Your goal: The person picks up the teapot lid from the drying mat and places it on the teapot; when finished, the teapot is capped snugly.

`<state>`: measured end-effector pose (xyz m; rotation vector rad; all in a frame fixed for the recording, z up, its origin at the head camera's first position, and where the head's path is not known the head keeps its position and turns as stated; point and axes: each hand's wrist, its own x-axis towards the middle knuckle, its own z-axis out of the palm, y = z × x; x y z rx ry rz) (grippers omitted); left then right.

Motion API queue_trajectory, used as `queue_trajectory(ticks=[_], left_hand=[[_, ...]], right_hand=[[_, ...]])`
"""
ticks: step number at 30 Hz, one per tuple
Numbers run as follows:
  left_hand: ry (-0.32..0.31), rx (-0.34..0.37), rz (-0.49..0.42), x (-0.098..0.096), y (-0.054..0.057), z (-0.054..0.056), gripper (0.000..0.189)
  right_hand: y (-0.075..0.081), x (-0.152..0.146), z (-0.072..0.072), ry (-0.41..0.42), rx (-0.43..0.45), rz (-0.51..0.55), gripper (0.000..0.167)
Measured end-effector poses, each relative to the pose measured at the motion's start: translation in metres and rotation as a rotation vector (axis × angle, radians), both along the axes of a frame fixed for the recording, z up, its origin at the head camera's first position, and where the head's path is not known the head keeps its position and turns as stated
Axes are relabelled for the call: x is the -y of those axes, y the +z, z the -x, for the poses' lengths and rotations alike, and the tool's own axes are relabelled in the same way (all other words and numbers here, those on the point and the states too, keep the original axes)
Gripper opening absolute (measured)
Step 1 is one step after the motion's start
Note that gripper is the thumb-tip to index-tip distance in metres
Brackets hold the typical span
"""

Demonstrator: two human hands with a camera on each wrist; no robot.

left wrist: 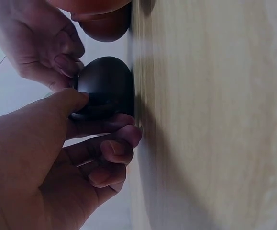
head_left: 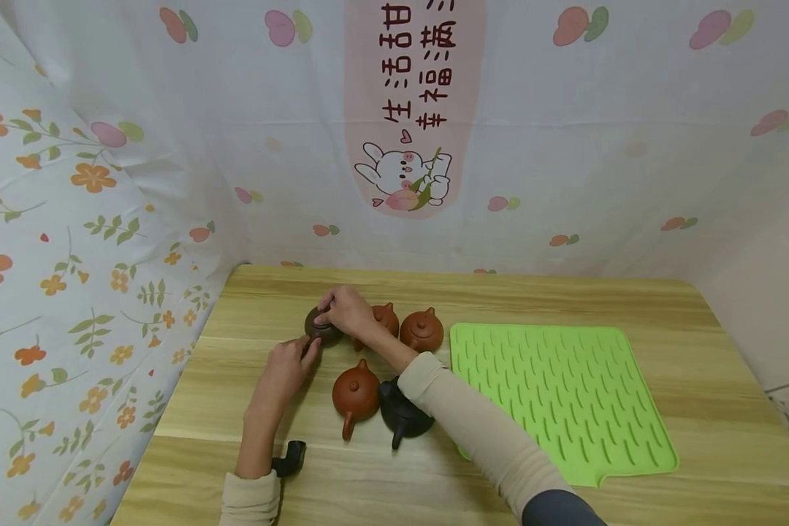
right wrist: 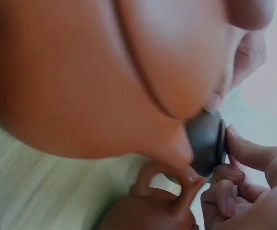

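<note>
A small dark brown teapot (head_left: 320,330) stands on the table at the far left. My left hand (head_left: 288,369) pinches its near side, the thumb over a dark loop like a handle (left wrist: 97,101) and a finger under it. From the right, my right hand (head_left: 350,313) reaches over the other teapots, thumb and fingertips pinching the lid (right wrist: 221,143) at the top. Right beside it, partly hidden by the right hand, stands a reddish-brown teapot (head_left: 388,316). Another reddish-brown teapot (right wrist: 81,91) fills much of the right wrist view.
Under my right forearm stand another brown teapot (head_left: 422,330), an orange-brown teapot (head_left: 356,391) and a black teapot (head_left: 404,413), partly covered by the sleeve. A green ridged mat (head_left: 559,394) lies to the right. A black bent piece (head_left: 291,459) shows beside my left wrist. Printed curtains (head_left: 237,131) hang behind.
</note>
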<state>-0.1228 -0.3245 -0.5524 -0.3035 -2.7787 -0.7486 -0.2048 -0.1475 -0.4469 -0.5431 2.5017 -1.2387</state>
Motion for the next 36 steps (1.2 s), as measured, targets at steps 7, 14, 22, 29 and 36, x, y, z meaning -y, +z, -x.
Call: queue_trajectory(ticks=[7, 14, 22, 29, 36], left_hand=[[-0.008, -0.011, 0.009, 0.002, -0.008, 0.008, 0.038], [-0.002, 0.023, 0.017, 0.002, -0.005, 0.009, 0.038], [0.008, 0.053, -0.01, -0.002, 0.002, 0.007, 0.055], [0.035, -0.033, -0.053, -0.002, 0.065, -0.014, 0.039], [0.037, -0.113, -0.028, -0.014, 0.127, -0.039, 0.019]], right_hand=[[0.0, -0.002, 0.001, -0.013, -0.032, -0.029, 0.016], [0.002, -0.006, 0.0, 0.002, -0.033, -0.032, 0.031], [0.019, -0.048, 0.008, -0.003, -0.137, 0.168, 0.033], [0.039, -0.112, 0.003, -0.066, -0.199, 0.246, 0.055], [0.047, -0.182, -0.017, 0.077, -0.434, 0.138, 0.045]])
